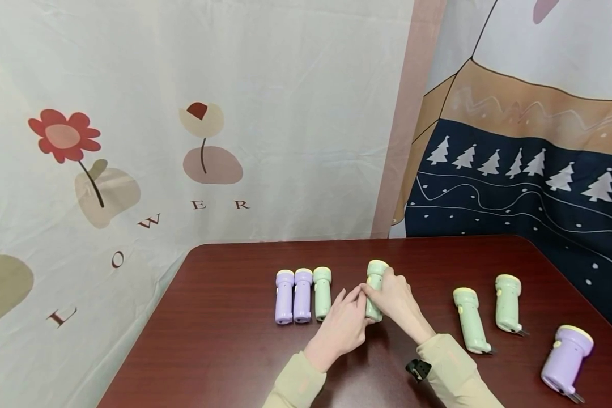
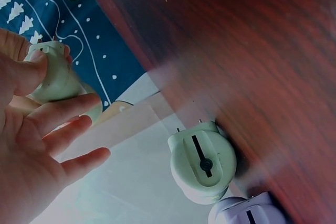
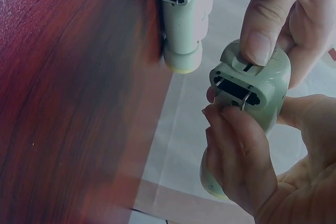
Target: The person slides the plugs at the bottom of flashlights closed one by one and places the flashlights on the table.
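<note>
Both hands are on one green flashlight (image 1: 375, 276) with a pale yellow head rim, tilted above the table's middle. My right hand (image 1: 399, 300) grips its body, fingers curled around it. My left hand (image 1: 340, 324) pinches the tail end, the thumb on the slider beside the prong slot, as the right wrist view shows. Two metal prongs show at that slot. In the left wrist view the other left fingers spread out past the flashlight (image 2: 55, 83). Left of the hands, a green flashlight (image 1: 322, 292) stands in a row with two purple flashlights (image 1: 302, 294).
On the right lie two green flashlights (image 1: 471, 320) and a thicker purple flashlight (image 1: 566, 360), prongs sticking out of their tail ends. The dark red wooden table (image 1: 209, 340) has its back edge against printed curtains (image 1: 306, 113). A black band (image 1: 418, 369) is at the right wrist.
</note>
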{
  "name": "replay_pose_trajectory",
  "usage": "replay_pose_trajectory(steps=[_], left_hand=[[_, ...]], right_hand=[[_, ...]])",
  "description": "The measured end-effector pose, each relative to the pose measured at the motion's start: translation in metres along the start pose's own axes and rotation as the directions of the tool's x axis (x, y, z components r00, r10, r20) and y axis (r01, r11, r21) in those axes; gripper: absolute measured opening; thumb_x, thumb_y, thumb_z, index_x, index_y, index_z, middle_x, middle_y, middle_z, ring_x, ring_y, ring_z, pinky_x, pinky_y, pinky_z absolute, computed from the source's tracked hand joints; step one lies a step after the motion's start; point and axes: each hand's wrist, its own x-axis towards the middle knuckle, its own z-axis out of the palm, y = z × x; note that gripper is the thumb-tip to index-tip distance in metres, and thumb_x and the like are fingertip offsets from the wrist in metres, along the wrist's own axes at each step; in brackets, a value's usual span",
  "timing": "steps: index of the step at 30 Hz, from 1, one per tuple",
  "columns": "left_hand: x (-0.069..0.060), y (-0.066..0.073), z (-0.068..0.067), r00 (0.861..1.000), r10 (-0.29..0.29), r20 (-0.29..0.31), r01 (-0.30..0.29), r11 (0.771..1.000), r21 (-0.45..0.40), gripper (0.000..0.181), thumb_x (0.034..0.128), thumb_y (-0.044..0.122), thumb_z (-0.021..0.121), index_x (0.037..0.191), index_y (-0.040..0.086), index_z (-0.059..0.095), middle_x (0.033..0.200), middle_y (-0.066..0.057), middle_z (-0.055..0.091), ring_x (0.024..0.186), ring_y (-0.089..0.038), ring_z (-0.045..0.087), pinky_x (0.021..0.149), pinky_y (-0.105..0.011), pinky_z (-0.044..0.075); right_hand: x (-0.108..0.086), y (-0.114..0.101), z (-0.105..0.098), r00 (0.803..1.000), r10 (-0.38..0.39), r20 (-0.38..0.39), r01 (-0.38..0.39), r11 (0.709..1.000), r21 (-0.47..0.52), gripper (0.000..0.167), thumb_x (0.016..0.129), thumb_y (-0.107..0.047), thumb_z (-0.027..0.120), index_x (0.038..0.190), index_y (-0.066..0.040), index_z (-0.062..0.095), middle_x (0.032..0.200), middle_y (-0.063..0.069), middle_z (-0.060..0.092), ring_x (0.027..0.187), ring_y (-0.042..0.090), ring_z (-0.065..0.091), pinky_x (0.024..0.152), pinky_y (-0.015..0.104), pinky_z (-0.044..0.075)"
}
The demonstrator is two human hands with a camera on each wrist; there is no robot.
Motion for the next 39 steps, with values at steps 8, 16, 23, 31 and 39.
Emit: replay_pose_trajectory(steps=[8, 16, 23, 31, 39], left_hand=[[-0.001, 0.001, 0.001, 0.999, -0.007, 0.041, 0.009, 0.999, -0.034, 0.050, 0.0907, 0.032, 0.059, 0.126, -0.001, 0.051, 0.126, -0.006, 0.064, 0.128, -0.016, 0.052, 0.103, -0.037, 0.045], [-0.001, 0.000, 0.002, 0.999, 0.008, 0.048, -0.007, 1.000, -0.015, 0.052, 0.0913, 0.033, 0.058, 0.129, -0.002, 0.050, 0.127, -0.007, 0.063, 0.130, -0.016, 0.051, 0.103, -0.037, 0.045], [-0.002, -0.001, 0.001, 0.994, 0.008, 0.105, -0.004, 0.999, -0.035, 0.052, 0.0926, 0.032, 0.056, 0.131, -0.002, 0.050, 0.122, -0.006, 0.067, 0.131, -0.018, 0.049, 0.104, -0.038, 0.044], [-0.004, -0.007, 0.000, 0.989, 0.000, 0.145, 0.007, 0.999, -0.050, 0.052, 0.0956, 0.035, 0.051, 0.135, 0.001, 0.050, 0.122, -0.004, 0.067, 0.130, -0.023, 0.050, 0.106, -0.041, 0.043], [-0.012, -0.029, 0.001, 0.991, -0.029, 0.127, 0.041, 0.994, -0.099, 0.056, 0.0931, 0.049, 0.049, 0.133, 0.010, 0.055, 0.137, -0.008, 0.057, 0.131, -0.032, 0.049, 0.107, -0.045, 0.042]], right_hand=[[0.001, 0.001, 0.000, 1.000, -0.008, 0.001, 0.008, 1.000, -0.011, 0.057, 0.080, -0.034, 0.069, 0.105, 0.014, 0.050, 0.072, 0.018, 0.059, 0.057, 0.024, 0.057, 0.048, 0.030, 0.045], [0.000, 0.002, 0.001, 1.000, 0.001, 0.011, -0.001, 1.000, -0.011, 0.057, 0.081, -0.033, 0.069, 0.105, 0.015, 0.050, 0.072, 0.018, 0.059, 0.058, 0.024, 0.057, 0.049, 0.029, 0.045], [0.000, 0.002, 0.003, 0.999, 0.018, 0.032, -0.019, 1.000, 0.007, 0.059, 0.081, -0.033, 0.069, 0.108, 0.015, 0.050, 0.073, 0.017, 0.059, 0.057, 0.022, 0.057, 0.048, 0.028, 0.045], [0.001, 0.005, 0.007, 0.998, 0.028, 0.062, -0.031, 0.998, 0.051, 0.055, 0.082, -0.032, 0.068, 0.107, 0.014, 0.050, 0.074, 0.017, 0.060, 0.054, 0.019, 0.057, 0.046, 0.027, 0.047], [0.005, 0.008, 0.015, 0.994, 0.015, 0.109, -0.025, 0.996, 0.088, 0.049, 0.084, -0.034, 0.067, 0.107, 0.007, 0.053, 0.076, 0.013, 0.060, 0.058, 0.017, 0.059, 0.048, 0.026, 0.047]])
